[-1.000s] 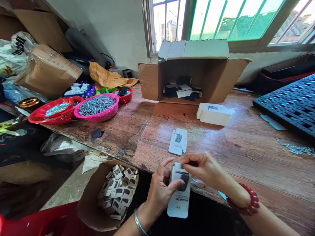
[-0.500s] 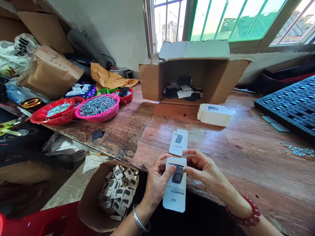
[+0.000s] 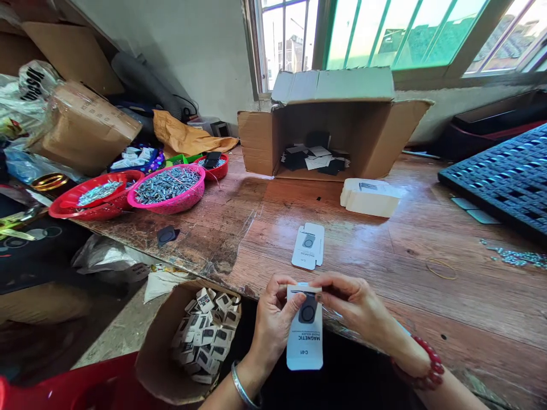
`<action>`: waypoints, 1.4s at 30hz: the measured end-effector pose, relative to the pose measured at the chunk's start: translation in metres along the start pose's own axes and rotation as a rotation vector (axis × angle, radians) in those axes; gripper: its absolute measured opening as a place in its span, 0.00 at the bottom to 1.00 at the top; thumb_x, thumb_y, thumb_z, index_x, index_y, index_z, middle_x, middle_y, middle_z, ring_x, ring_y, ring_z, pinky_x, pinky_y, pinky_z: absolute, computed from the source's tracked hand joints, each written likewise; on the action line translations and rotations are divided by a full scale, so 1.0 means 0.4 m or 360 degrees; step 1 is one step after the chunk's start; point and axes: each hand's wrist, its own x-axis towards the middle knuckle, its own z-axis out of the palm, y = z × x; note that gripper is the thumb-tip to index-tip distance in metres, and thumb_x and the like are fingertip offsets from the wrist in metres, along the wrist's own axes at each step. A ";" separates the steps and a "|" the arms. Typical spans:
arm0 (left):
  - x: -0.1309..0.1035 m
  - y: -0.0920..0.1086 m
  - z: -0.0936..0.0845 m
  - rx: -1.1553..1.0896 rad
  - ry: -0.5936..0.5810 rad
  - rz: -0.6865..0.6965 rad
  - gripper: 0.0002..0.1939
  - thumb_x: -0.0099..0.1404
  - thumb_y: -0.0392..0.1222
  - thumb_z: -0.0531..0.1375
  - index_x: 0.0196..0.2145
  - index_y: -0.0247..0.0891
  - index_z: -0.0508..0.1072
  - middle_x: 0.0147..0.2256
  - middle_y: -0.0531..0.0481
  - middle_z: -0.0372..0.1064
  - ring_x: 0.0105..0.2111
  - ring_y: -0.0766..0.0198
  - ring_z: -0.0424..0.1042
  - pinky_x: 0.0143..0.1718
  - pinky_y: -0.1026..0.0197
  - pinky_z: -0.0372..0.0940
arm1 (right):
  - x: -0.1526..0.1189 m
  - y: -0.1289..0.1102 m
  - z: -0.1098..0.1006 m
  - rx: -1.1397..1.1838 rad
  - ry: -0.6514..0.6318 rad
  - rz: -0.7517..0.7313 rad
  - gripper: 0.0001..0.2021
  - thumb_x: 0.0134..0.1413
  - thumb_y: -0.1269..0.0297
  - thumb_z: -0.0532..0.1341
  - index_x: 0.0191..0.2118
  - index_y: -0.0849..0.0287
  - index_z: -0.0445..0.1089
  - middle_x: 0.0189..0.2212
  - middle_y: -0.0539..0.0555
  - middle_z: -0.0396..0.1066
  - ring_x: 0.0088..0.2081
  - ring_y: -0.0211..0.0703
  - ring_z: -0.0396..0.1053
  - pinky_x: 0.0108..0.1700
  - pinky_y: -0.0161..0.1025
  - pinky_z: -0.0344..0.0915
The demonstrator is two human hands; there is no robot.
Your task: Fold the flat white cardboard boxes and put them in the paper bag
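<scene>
Between my hands is a white printed carton [image 3: 305, 347] marked "MAGNETIC" and "C-01", with a dark phone holder pictured on it. My left hand [image 3: 273, 319] grips its left side, thumb lying across the front. At the carton's far end, my right hand [image 3: 352, 302] pinches the top edge and right side between thumb and fingers. Another flat carton [image 3: 308, 246] of the same print lies on the table just beyond my hands. Farther back, a stack of flat cartons [image 3: 370, 197] rests on its side.
A cardboard box [image 3: 256, 142] holding dark and white pieces stands by the window. Baskets of metal parts, including a pink basket [image 3: 171, 208], sit at left. Below the table edge, an open box [image 3: 149, 347] holds filled-looking small cartons. A black grid tray [image 3: 504, 176] is at right.
My right hand's fingers have come in from above the carton's far end onto its top edge. The carton has turned slightly more upright in view.
</scene>
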 end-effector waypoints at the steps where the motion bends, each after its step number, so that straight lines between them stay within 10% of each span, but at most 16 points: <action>1: -0.001 -0.002 0.000 0.0030 0.0004 0.0014 0.19 0.56 0.53 0.69 0.34 0.38 0.68 0.24 0.57 0.70 0.23 0.69 0.67 0.26 0.68 0.63 | 0.000 0.002 0.000 -0.0002 0.0006 -0.0019 0.07 0.57 0.61 0.65 0.36 0.57 0.78 0.31 0.53 0.79 0.32 0.42 0.75 0.34 0.36 0.71; 11: 0.000 0.007 -0.067 0.0376 -0.0016 -0.0009 0.17 0.58 0.55 0.65 0.34 0.37 0.74 0.25 0.54 0.70 0.25 0.66 0.67 0.28 0.66 0.62 | -0.001 0.027 0.084 0.0095 0.0066 0.0073 0.08 0.57 0.61 0.64 0.34 0.57 0.80 0.31 0.54 0.80 0.32 0.45 0.77 0.36 0.39 0.74; 19: -0.027 0.089 -0.383 0.1462 0.0084 -0.0329 0.15 0.58 0.54 0.59 0.33 0.40 0.76 0.25 0.51 0.73 0.29 0.55 0.73 0.32 0.60 0.64 | 0.094 0.100 0.030 -0.1214 0.0174 -0.0182 0.20 0.57 0.69 0.63 0.56 0.61 0.69 0.57 0.68 0.69 0.59 0.61 0.67 0.58 0.60 0.66; 24: -0.031 0.084 -0.501 0.1857 0.0325 -0.0481 0.22 0.52 0.52 0.64 0.42 0.39 0.77 0.37 0.42 0.80 0.43 0.41 0.77 0.46 0.50 0.66 | 0.145 0.123 -0.001 -0.1412 0.0100 -0.0153 0.16 0.52 0.72 0.67 0.49 0.64 0.72 0.48 0.70 0.75 0.51 0.65 0.73 0.51 0.58 0.70; 29: 0.001 0.076 -0.356 0.0637 0.0077 -0.0487 0.25 0.52 0.63 0.66 0.32 0.36 0.77 0.33 0.44 0.80 0.37 0.50 0.78 0.42 0.53 0.71 | 0.140 0.112 0.002 -0.1429 0.0098 -0.0259 0.07 0.63 0.71 0.57 0.39 0.61 0.74 0.35 0.63 0.78 0.35 0.55 0.78 0.36 0.47 0.74; 34: 0.046 0.053 -0.141 -0.0528 -0.0229 -0.0698 0.32 0.63 0.65 0.58 0.50 0.32 0.74 0.43 0.35 0.78 0.43 0.54 0.77 0.52 0.50 0.67 | 0.063 0.084 0.035 -0.1351 0.0335 -0.0616 0.15 0.66 0.74 0.50 0.49 0.59 0.71 0.48 0.64 0.77 0.50 0.54 0.75 0.51 0.51 0.73; 38: 0.067 0.021 -0.048 -0.0859 -0.0330 -0.0767 0.39 0.63 0.73 0.48 0.47 0.33 0.75 0.41 0.38 0.77 0.40 0.55 0.77 0.46 0.52 0.69 | -0.017 0.030 0.087 -0.1118 0.0162 -0.1151 0.15 0.61 0.77 0.57 0.52 0.60 0.70 0.45 0.60 0.78 0.49 0.52 0.75 0.52 0.49 0.73; 42: 0.059 0.020 -0.020 -0.0845 -0.0268 -0.0703 0.39 0.60 0.75 0.50 0.40 0.33 0.76 0.37 0.41 0.78 0.38 0.55 0.76 0.43 0.55 0.70 | -0.021 0.000 0.097 -0.0867 0.0155 -0.0969 0.09 0.63 0.69 0.60 0.48 0.57 0.70 0.41 0.59 0.76 0.43 0.51 0.74 0.47 0.51 0.73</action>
